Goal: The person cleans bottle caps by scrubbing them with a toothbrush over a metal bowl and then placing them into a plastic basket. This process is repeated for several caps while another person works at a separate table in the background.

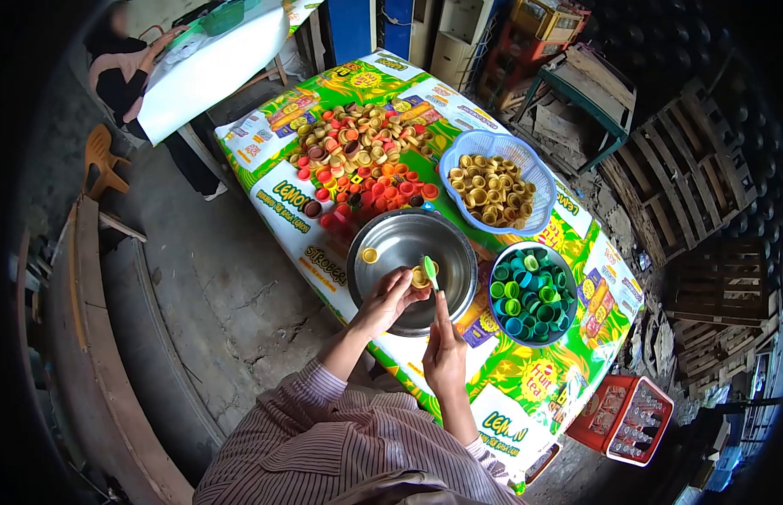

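Observation:
Over a steel bowl [383,235], my left hand [386,301] pinches a yellow cap [420,278]. My right hand [444,353] grips a toothbrush [430,268] with a green head, its bristle end at the cap. Another yellow cap [370,255] lies inside the bowl at its left side. Right of the bowl, green caps [533,295] fill a round bowl, and yellow caps [492,189] lie in a blue basket [539,181]. Behind the steel bowl, red and orange caps [383,192] spread beside a heap of yellowish caps [362,139].
The table [509,383] has a bright printed cover. At the upper left, a person [122,76] is at a white table [198,88]. An orange chair [101,160] stands at left. A red crate [623,418] with bottles and wooden pallets [682,168] are at right.

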Available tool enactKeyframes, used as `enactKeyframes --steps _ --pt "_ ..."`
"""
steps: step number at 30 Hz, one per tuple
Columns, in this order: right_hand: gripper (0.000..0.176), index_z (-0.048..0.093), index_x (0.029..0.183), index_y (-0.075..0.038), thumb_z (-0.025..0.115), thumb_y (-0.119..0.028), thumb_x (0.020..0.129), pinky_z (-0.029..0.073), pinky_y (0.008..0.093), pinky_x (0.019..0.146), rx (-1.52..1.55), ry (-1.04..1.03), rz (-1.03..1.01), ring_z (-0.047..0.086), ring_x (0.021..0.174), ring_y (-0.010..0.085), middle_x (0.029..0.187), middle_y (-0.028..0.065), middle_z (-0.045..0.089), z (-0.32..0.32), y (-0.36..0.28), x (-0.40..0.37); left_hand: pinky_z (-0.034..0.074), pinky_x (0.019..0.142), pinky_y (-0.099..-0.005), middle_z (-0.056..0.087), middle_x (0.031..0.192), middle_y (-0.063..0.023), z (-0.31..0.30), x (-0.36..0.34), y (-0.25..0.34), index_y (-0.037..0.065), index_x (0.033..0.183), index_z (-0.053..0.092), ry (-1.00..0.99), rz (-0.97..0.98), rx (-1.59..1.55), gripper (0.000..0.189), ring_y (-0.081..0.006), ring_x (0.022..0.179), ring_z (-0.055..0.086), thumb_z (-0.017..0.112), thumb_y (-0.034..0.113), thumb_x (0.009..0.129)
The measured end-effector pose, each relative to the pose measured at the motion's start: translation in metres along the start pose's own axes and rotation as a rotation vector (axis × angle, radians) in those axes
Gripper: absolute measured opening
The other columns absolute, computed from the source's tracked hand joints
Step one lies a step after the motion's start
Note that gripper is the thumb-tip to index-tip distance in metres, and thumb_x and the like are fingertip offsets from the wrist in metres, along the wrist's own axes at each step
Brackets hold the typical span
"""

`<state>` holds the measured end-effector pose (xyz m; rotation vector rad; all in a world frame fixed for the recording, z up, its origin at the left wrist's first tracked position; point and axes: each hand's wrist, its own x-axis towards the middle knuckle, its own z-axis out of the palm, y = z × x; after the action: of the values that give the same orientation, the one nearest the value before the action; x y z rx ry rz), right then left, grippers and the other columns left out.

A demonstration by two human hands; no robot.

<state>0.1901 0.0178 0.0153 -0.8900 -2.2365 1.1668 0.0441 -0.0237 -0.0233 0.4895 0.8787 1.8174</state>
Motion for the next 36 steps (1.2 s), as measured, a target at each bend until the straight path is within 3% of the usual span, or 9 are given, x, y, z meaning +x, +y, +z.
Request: enactKeyframes --steps 4,6,15,16,18,22,24,34,36 --pt "0.058 0.033 0.137 -0.015 0.048 0.001 0.083 0.046 0.0392 0.056 -0.026 0.063 -0.046 0.057 0.057 0.031 0.072 0.0177 0.056 -0.001 -0.009 -0.008 0.043 0.089 -0.0327 0.059 0.105 -0.0093 -0.006 0.001 -0.002 0.005 0.11 0.053 -0.047 0.015 -0.08 0.031 -0.0165 0.097 0.056 0.04 0.029 0.095" --pt "0.057 0.034 0.136 -0.015 0.049 0.0 0.083 0.045 0.0408 0.054 -0.092 0.047 -0.101 0.054 0.053 0.0306 0.065 0.0146 0.051 0.001 -0.01 -0.012 0.041 0.093 -0.033 0.053 0.118 -0.0092 -0.002 0.004 0.006 0.003 0.122 0.047 -0.062 0.039 -0.027 0.036 -0.017 0.106 0.051 0.039 0.026 0.096" --pt "0.054 0.035 0.136 -0.016 0.047 -0.002 0.086 0.044 0.041 0.053 -0.084 0.139 0.018 0.056 0.056 0.0311 0.07 0.0174 0.053 0.025 -0.023 -0.003 0.044 0.094 -0.0319 0.052 0.118 -0.0116 -0.017 0.025 0.025 0.001 0.123 0.044 -0.182 -0.025 -0.052 0.032 -0.0197 0.111 0.051 0.045 0.014 0.093" --pt "0.054 0.035 0.135 -0.01 0.046 0.003 0.084 0.043 0.0345 0.054 -0.074 0.174 0.007 0.054 0.054 0.0311 0.064 0.0202 0.052 0.025 -0.021 0.001 0.044 0.094 -0.0319 0.052 0.118 -0.0116 -0.019 0.025 0.025 0.001 0.123 0.044 -0.191 -0.031 -0.055 0.032 -0.0197 0.111 0.051 0.045 0.014 0.093" --pt "0.054 0.035 0.135 -0.01 0.045 0.003 0.084 0.043 0.0338 0.055 -0.069 0.187 0.052 0.054 0.054 0.0308 0.064 0.0201 0.052 0.025 -0.024 0.007 0.042 0.095 -0.0316 0.051 0.121 -0.0121 -0.025 0.026 0.024 0.003 0.127 0.042 -0.112 -0.088 0.034 0.036 -0.0181 0.111 0.05 0.043 0.017 0.094" --pt "0.055 0.034 0.135 -0.008 0.043 0.005 0.083 0.043 0.0333 0.055 -0.077 0.184 0.04 0.053 0.053 0.0307 0.067 0.0209 0.053 0.043 -0.033 0.003 0.043 0.096 -0.0308 0.049 0.123 -0.0106 -0.033 0.035 0.035 0.001 0.126 0.042 -0.261 -0.133 -0.073 0.035 -0.0192 0.11 0.051 0.044 0.013 0.093" --pt "0.056 0.032 0.137 -0.013 0.046 0.001 0.085 0.042 0.0424 0.052 -0.105 0.239 0.055 0.054 0.055 0.0329 0.069 0.0169 0.052 0.043 -0.026 0.005 0.043 0.097 -0.031 0.048 0.124 -0.0107 -0.033 0.034 0.036 0.001 0.126 0.043 -0.254 -0.16 -0.044 0.034 -0.0197 0.111 0.05 0.044 0.012 0.093" --pt "0.056 0.031 0.137 -0.011 0.045 0.002 0.085 0.044 0.0416 0.054 -0.091 0.238 0.17 0.058 0.061 0.0352 0.08 0.0215 0.058 0.046 -0.038 0.004 0.039 0.099 -0.0317 0.049 0.123 -0.0124 -0.04 0.04 0.034 0.0 0.119 0.044 -0.24 -0.103 0.023 0.033 -0.0183 0.116 0.047 0.053 0.002 0.087" --pt "0.053 0.032 0.136 -0.007 0.043 0.003 0.084 0.038 0.028 0.049 -0.124 0.298 0.107 0.051 0.047 0.0269 0.057 0.0197 0.05 0.048 -0.04 0.005 0.04 0.099 -0.031 0.049 0.123 -0.0134 -0.039 0.041 0.032 0.0 0.116 0.044 -0.243 -0.058 0.054 0.033 -0.0187 0.116 0.047 0.055 -0.002 0.085"
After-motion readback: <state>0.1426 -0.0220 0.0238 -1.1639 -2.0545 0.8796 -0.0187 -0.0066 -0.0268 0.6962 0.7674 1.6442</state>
